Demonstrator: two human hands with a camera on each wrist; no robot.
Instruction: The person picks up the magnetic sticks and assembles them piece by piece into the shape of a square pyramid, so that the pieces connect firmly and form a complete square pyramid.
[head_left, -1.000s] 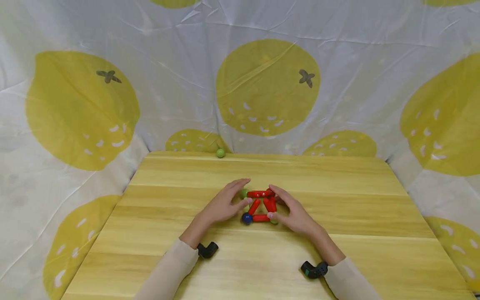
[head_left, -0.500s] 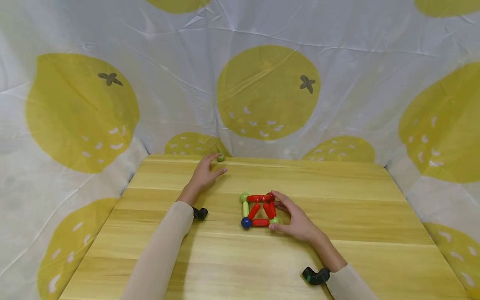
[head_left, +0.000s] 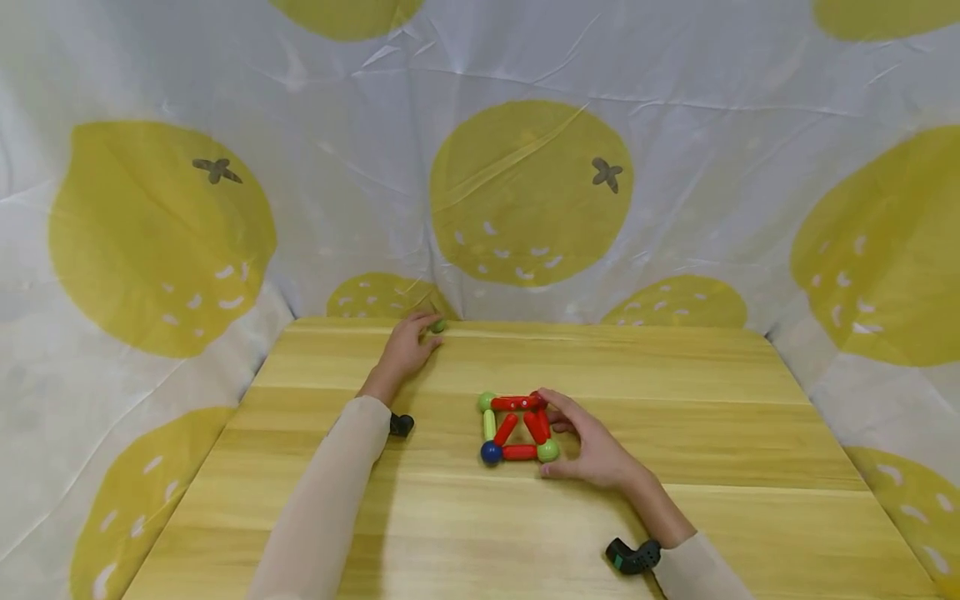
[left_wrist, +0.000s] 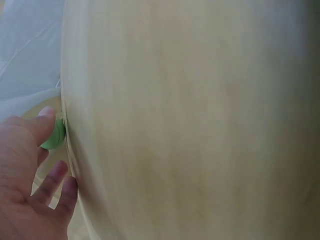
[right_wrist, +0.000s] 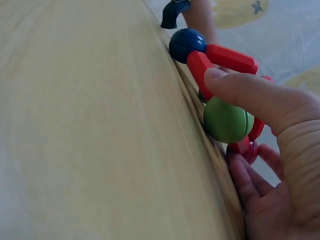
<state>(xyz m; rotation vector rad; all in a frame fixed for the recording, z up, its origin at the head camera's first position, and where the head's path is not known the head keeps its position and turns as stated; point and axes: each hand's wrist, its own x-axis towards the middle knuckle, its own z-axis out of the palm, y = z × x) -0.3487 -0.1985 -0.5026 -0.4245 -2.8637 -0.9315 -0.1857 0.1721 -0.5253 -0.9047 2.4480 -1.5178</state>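
Observation:
Near the table's far edge, my left hand [head_left: 405, 347] has its thumb and fingers around a loose green ball [left_wrist: 56, 136], pinching it. My right hand [head_left: 596, 446] holds the right side of a magnetic ball-and-rod frame [head_left: 519, 452] lying mid-table. Its index finger is at the dark red ball [head_left: 537, 399] and its thumb beside the near green ball [right_wrist: 227, 120]. The frame's other corners are a blue ball [head_left: 491, 452] and a green ball [head_left: 487, 402]. Red rods form most sides, a light green rod [head_left: 490, 425] the left one. Two more red rods lean inward.
The wooden table [head_left: 480, 533] ends at the back against a hanging white cloth [head_left: 525, 50] printed with yellow lemons. Cloth also hangs along both sides. A black wrist device [head_left: 632, 556] sits on the right wrist, another [head_left: 401, 425] on the left.
My left hand has left the frame, reached forward and left to the loose green ball, and closed its fingers around it. My right hand has stayed at the frame's right side.

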